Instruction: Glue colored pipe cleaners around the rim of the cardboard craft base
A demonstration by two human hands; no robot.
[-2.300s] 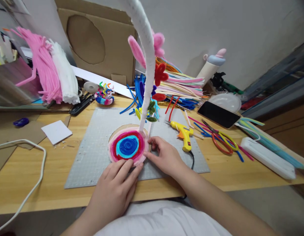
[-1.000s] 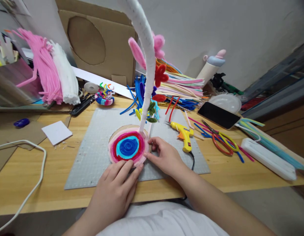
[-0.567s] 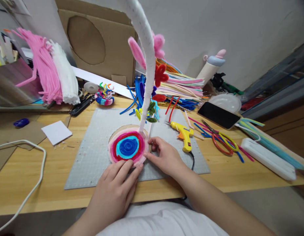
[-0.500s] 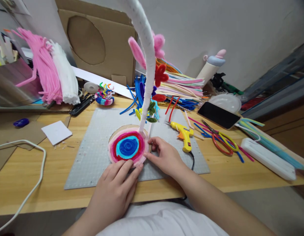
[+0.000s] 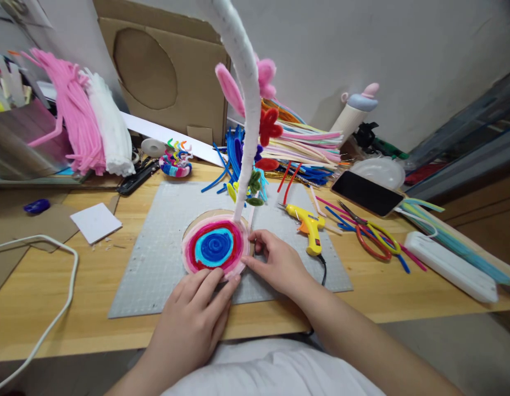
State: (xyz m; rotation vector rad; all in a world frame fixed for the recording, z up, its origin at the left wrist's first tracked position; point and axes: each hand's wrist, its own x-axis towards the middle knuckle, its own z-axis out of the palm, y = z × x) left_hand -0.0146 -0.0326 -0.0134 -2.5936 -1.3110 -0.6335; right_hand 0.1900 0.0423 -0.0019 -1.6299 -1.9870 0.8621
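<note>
A round disc of coiled pipe cleaners [image 5: 215, 246], blue in the centre with red and pink rings, lies on a grey cutting mat [image 5: 164, 247]. A tall white fuzzy stem [image 5: 247, 110] rises from its far right rim and curves overhead, carrying pink, red and green pipe-cleaner flowers. My left hand [image 5: 193, 319] lies at the disc's near edge, fingertips pressed together on the pink outer ring. My right hand [image 5: 275, 264] pinches the disc's right rim with thumb and fingers.
A yellow glue gun [image 5: 308, 223] lies right of the disc, scissors [image 5: 370, 234] and a phone [image 5: 367, 191] beyond it. Piles of coloured pipe cleaners [image 5: 304, 146], pink and white bundles [image 5: 88, 124], cardboard [image 5: 168, 71], a white cable [image 5: 53, 286] and a power strip [image 5: 448, 264] surround the mat.
</note>
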